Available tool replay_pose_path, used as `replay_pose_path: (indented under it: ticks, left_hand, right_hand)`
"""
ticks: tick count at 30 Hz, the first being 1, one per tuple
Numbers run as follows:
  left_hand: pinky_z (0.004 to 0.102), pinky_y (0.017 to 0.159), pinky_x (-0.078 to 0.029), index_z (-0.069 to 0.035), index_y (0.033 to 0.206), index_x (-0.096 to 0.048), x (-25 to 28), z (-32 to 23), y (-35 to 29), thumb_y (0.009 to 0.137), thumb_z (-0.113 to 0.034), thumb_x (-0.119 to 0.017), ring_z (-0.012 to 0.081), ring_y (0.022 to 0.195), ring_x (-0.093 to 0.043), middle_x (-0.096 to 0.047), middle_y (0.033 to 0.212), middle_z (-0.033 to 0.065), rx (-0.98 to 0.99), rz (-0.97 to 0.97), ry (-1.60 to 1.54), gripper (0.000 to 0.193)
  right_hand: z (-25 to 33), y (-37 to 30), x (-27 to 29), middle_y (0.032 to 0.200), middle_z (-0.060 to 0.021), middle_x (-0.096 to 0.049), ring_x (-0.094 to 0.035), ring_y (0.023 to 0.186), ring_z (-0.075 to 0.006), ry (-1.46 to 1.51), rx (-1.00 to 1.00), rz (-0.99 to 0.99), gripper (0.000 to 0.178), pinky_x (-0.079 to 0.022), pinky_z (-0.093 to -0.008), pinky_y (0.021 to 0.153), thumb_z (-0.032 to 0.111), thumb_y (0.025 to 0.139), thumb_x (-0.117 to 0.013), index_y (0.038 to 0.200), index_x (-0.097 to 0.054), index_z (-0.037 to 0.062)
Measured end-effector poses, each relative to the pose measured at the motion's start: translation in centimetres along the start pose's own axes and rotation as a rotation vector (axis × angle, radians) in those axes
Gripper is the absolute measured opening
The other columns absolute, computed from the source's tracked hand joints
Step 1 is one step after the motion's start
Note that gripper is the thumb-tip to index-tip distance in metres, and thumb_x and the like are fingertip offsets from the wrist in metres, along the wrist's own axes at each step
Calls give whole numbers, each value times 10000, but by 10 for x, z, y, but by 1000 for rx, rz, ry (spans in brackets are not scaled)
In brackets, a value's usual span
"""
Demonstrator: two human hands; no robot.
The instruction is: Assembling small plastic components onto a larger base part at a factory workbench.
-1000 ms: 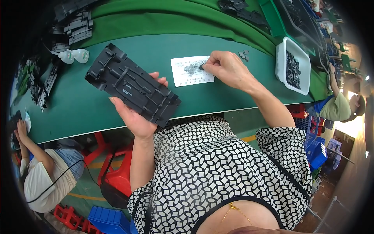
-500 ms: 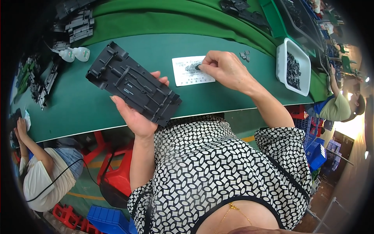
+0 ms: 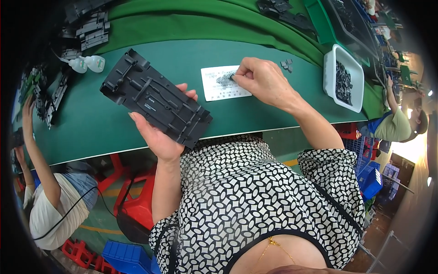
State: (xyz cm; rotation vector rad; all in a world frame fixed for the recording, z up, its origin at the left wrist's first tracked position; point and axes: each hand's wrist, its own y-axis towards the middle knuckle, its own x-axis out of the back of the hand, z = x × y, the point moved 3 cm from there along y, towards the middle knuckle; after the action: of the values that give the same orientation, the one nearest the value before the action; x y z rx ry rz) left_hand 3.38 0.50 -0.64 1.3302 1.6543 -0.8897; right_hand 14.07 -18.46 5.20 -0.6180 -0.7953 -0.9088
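Observation:
A black moulded plastic chassis part [image 3: 155,98] rests tilted in my left hand [image 3: 160,140], thumb on its near edge and fingertips showing past its far side. My right hand [image 3: 264,83] pinches a small black plastic piece [image 3: 233,78] over a white printed card [image 3: 223,92]. A dark grey smear [image 3: 222,80] marks the card beside the piece. Just beyond my right hand several small black pieces [image 3: 287,65] lie loose on the green table. Whether the pinched piece touches the card I cannot tell.
A white tub [image 3: 359,86] of small black pieces stands at the right. Two white squeeze bottles [image 3: 95,63] are at the left, near stacked black parts [image 3: 93,32]. Green cloth [image 3: 191,25] lies along the back. A co-worker [image 3: 59,205] sits at the left.
My right hand has shifted very slightly, still pinching the small piece at the card. My left hand and the chassis part stay put. The co-worker's arm has reached forward toward the black parts.

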Motion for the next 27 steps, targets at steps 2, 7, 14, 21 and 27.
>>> replay_pose_path:
  ticks: [2,7,14,21,27]
  left_hand:
    - [472,938,-426,1,1310,-361,0,0,0,880,-680,-217,358,1031,-563,-513,1188,235,7,-5,14,819]
    - [473,935,-429,1,1308,-362,-1,0,0,880,-681,-210,359,1032,-564,-512,1190,235,8,-18,24,820]
    - [470,926,-440,-1,1305,-367,-1,-1,0,889,-669,-202,357,1028,-569,-520,1181,231,4,-6,35,804]
    - [469,937,-431,-7,1306,-370,0,-1,0,891,-666,-204,355,1031,-567,-522,1182,230,12,1,-2,797]
    - [468,943,-428,-12,1317,-361,1,-1,0,891,-666,-206,355,1036,-563,-517,1190,231,23,3,9,797]
  right_hand:
    - [8,-2,2,626,-90,-558,-512,572,-188,52,-60,42,211,-412,-332,541,185,799,-623,806,-609,-25]
    - [4,0,-7,750,-150,-641,-615,703,-306,105,-106,107,156,-473,-399,666,141,761,-585,785,-616,-10]
    - [-6,1,-4,674,-99,-554,-543,605,-218,-61,193,-126,135,-429,-336,548,123,788,-633,791,-603,-8]
    - [-5,-8,-8,713,-72,-524,-540,664,-259,-305,680,-155,99,-442,-367,588,59,744,-664,813,-595,47]
    - [-4,-13,-4,720,-64,-524,-541,675,-257,-326,715,-110,110,-438,-369,604,51,743,-660,832,-595,50]
